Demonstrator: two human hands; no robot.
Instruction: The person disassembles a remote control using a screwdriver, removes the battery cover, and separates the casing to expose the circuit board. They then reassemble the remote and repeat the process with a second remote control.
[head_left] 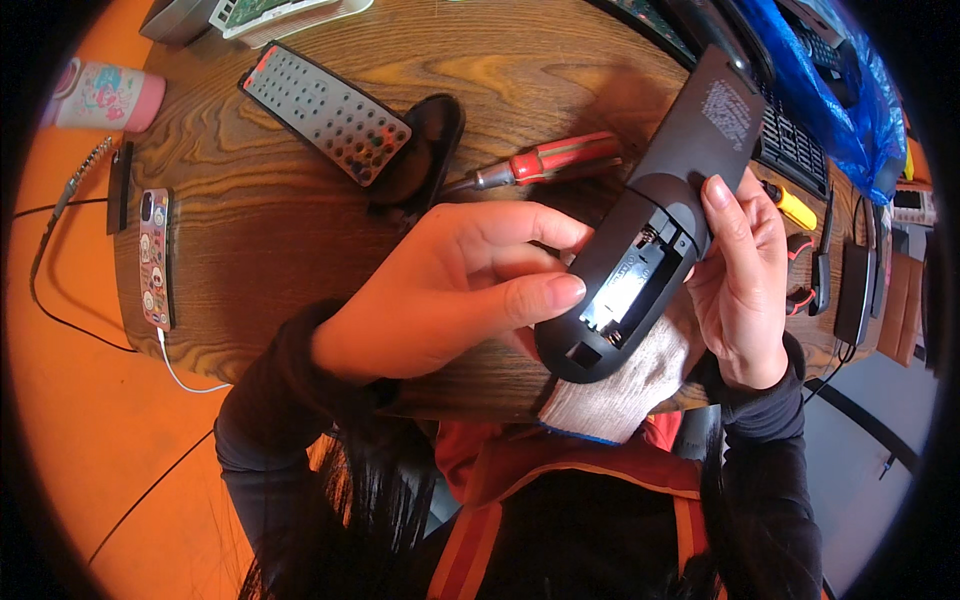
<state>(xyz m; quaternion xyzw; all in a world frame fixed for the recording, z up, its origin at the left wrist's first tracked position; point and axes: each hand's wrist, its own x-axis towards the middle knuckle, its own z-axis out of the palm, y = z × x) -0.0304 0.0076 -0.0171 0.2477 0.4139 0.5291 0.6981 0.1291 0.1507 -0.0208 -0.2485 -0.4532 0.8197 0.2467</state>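
Note:
Both hands hold a black remote control [683, 150] tilted over the table's near edge, its back facing up. Its rounded lower end has an uncovered battery compartment [632, 285] with metal spring contacts inside. My left hand [460, 280] grips the rounded end, thumb beside the compartment, fingers partly hidden beneath. My right hand [745, 270] pinches the remote's right side at mid-length, thumb on its back. Beyond my left hand lie a grey button pad [325, 110] and a black curved shell [437, 135]. A red-handled screwdriver [560, 158] points toward that shell.
A whitish knit glove [625, 385] hangs at the wooden table's [250, 250] near edge. On the left are a phone [155, 260] with a white cable and a pink-and-white cup [110, 95]. Yellow-handled tool [795, 207], pliers [803, 270] and blue plastic bag [840, 110] lie right.

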